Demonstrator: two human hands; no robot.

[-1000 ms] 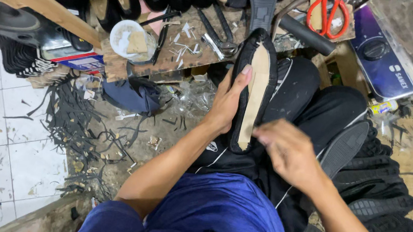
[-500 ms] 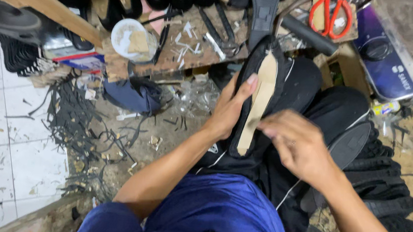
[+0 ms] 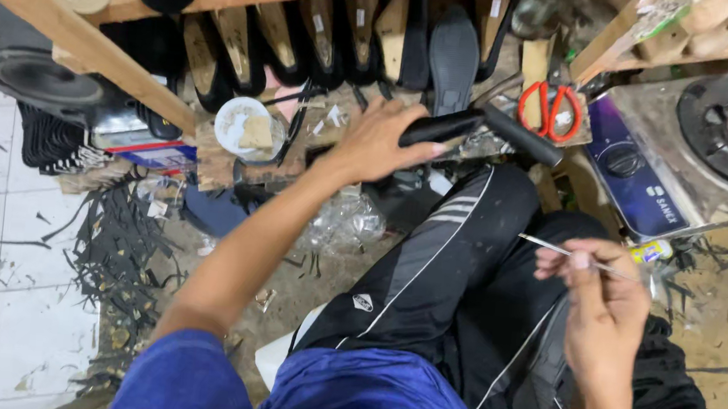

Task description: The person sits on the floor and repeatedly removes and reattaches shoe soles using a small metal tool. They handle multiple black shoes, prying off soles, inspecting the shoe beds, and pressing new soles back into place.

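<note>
Left hand (image 3: 375, 144) stretched forward, fingers wrapped round a black cylindrical tool handle (image 3: 476, 127) lying on the cluttered wooden bench (image 3: 218, 165), near the red-handled scissors (image 3: 550, 107). Right hand (image 3: 605, 309) held back over the lap, fingertips pinched on a thin metal pick (image 3: 553, 246), kept level, clear of the black trousers (image 3: 454, 274).

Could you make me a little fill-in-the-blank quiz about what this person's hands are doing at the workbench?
1. The left hand grips a tool with a ____ handle.
2. The right hand pinches a thin ____ tool.
3. The scissors on the bench have ____ handles.
4. The small round tub is ____ in colour.

Missing words: black; metal; red; white
</note>
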